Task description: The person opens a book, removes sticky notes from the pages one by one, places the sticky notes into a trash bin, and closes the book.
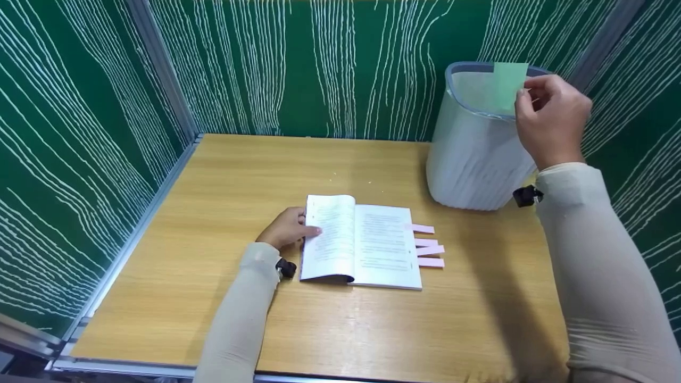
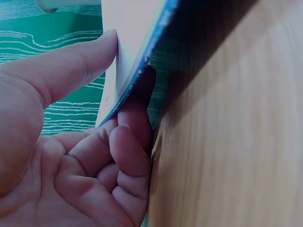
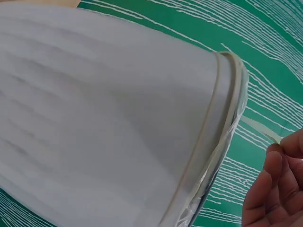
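An open book (image 1: pixel 388 244) lies on the wooden table, with several pink sticky tabs (image 1: pixel 431 263) standing out from its right edge. My left hand (image 1: pixel 290 229) grips the book's left side; in the left wrist view the thumb (image 2: pixel 90 61) presses the page while curled fingers go under the blue-edged cover (image 2: pixel 142 66). Up at the right, my right hand (image 1: pixel 556 114) pinches a green sticky note (image 1: pixel 509 85) between thumb and fingertips, above the rim of a white trash bin (image 1: pixel 479 154). In the right wrist view the note (image 3: pixel 262 128) shows nearly edge-on beside the bin's rim.
The bin has a grey-blue rim (image 1: pixel 460 65) and a thin liner, and stands at the table's back right. Green walls (image 1: pixel 367 69) with white wavy lines and metal frame posts (image 1: pixel 162 69) enclose the table (image 1: pixel 213 298). A few tiny white specks lie behind the book.
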Motion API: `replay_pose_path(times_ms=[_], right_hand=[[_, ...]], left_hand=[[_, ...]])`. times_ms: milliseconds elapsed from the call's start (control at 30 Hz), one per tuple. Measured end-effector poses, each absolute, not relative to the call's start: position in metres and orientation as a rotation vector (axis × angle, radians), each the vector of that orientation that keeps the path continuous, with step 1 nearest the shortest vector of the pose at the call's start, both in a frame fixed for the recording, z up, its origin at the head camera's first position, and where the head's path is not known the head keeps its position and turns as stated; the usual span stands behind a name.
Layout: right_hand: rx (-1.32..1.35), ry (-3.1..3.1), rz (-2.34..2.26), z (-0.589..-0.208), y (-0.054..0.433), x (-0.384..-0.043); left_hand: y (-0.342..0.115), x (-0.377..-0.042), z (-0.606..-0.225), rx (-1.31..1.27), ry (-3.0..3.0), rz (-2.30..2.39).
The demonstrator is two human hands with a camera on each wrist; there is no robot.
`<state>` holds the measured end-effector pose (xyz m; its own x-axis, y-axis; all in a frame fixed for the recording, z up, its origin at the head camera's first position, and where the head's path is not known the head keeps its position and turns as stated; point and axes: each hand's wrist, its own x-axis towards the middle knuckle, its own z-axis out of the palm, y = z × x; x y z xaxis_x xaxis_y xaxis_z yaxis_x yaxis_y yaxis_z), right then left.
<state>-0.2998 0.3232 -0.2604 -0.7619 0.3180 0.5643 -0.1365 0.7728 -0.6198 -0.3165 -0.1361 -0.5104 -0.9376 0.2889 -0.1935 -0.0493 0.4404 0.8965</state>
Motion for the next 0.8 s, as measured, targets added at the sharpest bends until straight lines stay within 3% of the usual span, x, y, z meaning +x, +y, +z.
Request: replay_pose_path(times_ms=[800], right_hand=[[-0.166,-2.364,0.877,-0.2592,0.3284,-0.3020]], left_hand=[[-0.1365,-0.3153,-0.5080,0.217,2.405,1.473]])
